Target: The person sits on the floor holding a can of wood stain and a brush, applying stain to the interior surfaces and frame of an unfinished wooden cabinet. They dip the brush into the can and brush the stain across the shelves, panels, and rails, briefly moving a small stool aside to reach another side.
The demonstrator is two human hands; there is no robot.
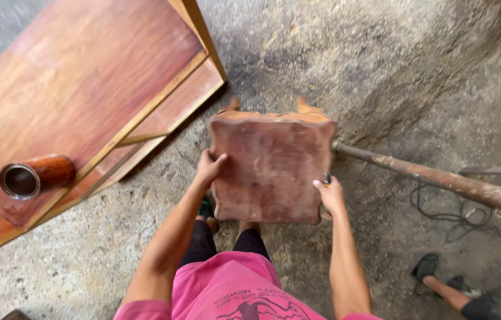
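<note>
Head view is all there is, so 1 view to go on. Both hands are clamped on a small wooden stool (271,169), seen top-down, held up off the ground in front of the person's pink shirt (233,293). Left hand (209,168) wraps the left edge of the seat, thumb on top, fingers under. Right hand (331,194) pinches the right edge near the front corner, and there looks to be some small dark object tucked by its fingers, can't tell what.

Handling-wise: solid wood, stiff, probably a decent bit of weight for its size, so I'd call 2 hands on opposite edges the sensible grip. Seat top is reddish-brown, scuffed and dusty, with a wavy carved rim. Not slippery by the look of it, not fragile either, though the 2 carved bits poking out at the far edge could chip.

Ground is rough grey concrete floor (345,53), gritty with dust. Left side has a big stained wooden panel (78,83) with a brown tin can (36,176) lying on it. A rusty pipe (440,178) and a black cable (458,216) sit to the right, and someone else's foot in a sandal (425,266) shows at bottom right.
</note>
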